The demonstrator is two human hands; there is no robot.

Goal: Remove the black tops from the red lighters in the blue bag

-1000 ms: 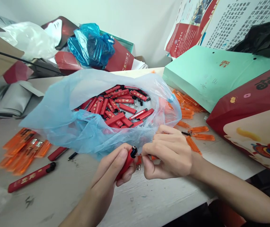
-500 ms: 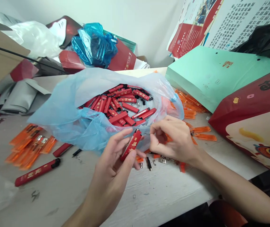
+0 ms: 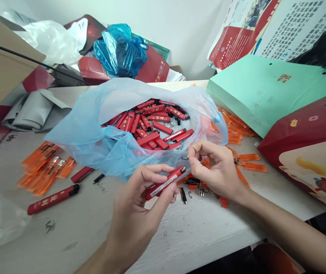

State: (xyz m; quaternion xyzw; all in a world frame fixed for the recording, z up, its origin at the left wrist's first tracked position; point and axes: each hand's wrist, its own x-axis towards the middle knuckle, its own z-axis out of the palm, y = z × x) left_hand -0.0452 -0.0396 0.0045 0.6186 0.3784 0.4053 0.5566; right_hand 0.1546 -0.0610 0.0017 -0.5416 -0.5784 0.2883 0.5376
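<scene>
A red lighter (image 3: 165,184) with a white label strip lies between the thumb and fingers of my left hand (image 3: 144,205), its metal-tipped end pointing up and right. Close to that end, my right hand (image 3: 215,167) pinches a small dark metal piece (image 3: 184,158) by thumb and forefinger; its exact kind is too small to make out. Behind both hands, a translucent blue plastic bag (image 3: 94,133) lies open with many red lighters (image 3: 158,127) inside. Under my right hand are orange lighter bodies (image 3: 245,156) and loose small metal parts (image 3: 200,191).
Orange pieces (image 3: 47,167) lie in a pile at left, near a single red lighter (image 3: 53,198) and a small black part (image 3: 98,178). A mint-green box (image 3: 254,91) and a red printed bag (image 3: 305,125) stand at right. A crumpled blue bag (image 3: 121,51) sits at the back.
My left hand has turned the lighter, so its label side now shows instead of the gold characters. The small metal piece now shows at my right fingertips. The view has shifted slightly.
</scene>
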